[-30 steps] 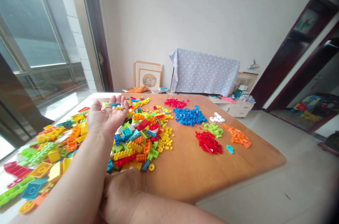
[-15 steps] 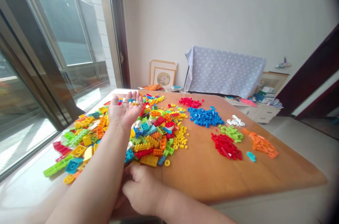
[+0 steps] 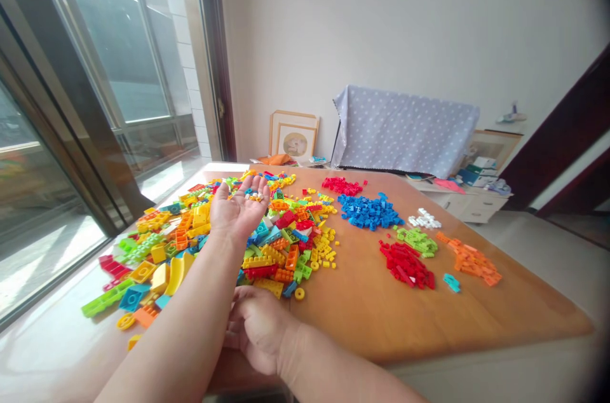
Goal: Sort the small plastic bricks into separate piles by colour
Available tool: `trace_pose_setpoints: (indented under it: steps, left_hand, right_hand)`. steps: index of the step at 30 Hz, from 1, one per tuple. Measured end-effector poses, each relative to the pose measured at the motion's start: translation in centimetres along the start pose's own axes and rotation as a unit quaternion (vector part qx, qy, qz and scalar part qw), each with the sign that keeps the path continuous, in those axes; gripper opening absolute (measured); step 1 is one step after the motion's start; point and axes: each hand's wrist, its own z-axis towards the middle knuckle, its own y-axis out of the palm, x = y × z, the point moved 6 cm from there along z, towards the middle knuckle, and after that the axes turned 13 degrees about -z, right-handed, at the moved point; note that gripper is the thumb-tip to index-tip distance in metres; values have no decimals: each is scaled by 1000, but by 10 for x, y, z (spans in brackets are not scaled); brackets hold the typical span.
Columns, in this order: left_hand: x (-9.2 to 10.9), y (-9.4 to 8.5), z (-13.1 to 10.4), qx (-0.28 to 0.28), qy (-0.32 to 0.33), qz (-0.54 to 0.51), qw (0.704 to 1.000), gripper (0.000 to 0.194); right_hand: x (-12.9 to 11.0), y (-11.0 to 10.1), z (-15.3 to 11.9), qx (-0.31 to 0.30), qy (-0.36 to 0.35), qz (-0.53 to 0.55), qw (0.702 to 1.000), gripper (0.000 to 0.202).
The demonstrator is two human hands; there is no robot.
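My left hand is held palm up above the big heap of mixed toy building bricks. Its fingers curve slightly upward, and several small bricks in white, blue and orange rest on them. Lower down, my right hand is at the near edge of the heap, beside the left forearm. Its fingers are curled; the tips disappear behind that forearm, so what they hold, if anything, is hidden. A yellow ring-shaped piece lies just beyond the right hand.
Sorted piles cover the table's right part: blue bricks, red bricks, pinkish-red bricks, green bricks, orange bricks, white bricks and turquoise pieces. A window borders the left side.
My left hand has moved right and slightly down in view, carrying the small bricks. My right hand stays beside the forearm, turned a little, with more of its curled fingers showing.
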Motion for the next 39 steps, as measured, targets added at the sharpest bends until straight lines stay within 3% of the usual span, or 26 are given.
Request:
trace_pose_setpoints:
  steps: [3, 5, 7, 10, 14, 21, 29, 34, 39]
  left_hand:
    - [-3, 4, -1, -11, -2, -3, 1000, 39]
    - [-5, 7, -3, -13, -3, -1, 1000, 40]
    - [-6, 11, -4, -12, -3, 2, 1000, 40]
    - [-7, 14, -4, -12, -5, 5, 1000, 38]
    - [-5, 12, -2, -30, -12, -2, 999, 43]
    - [-4, 2, -3, -31, -25, 27, 999, 52]
    - [-14, 6, -11, -30, -31, 31, 999, 57]
    - [-44, 12, -18, -36, -64, 35, 997, 56]
    - [-84, -1, -30, -25, -109, 61, 992, 55]
  right_hand:
    - [2, -6, -6, 40, 6, -13, 999, 11]
    - [3, -6, -8, 32, 25, -19, 999, 13]
    - [7, -3, -8, -13, 69, -23, 997, 25]
    - [11, 5, -6, -96, 130, -18, 987, 57]
    - [5, 16, -3, -142, 115, 53, 982, 78]
    - [-10, 18, 2, -80, 39, 166, 982, 71]
    - [-3, 5, -3, -81, 78, 72, 991, 77]
    - [-7, -16, -13, -22, 21, 27, 999, 69]
    - [-33, -56, -39, 86, -70, -72, 991, 36]
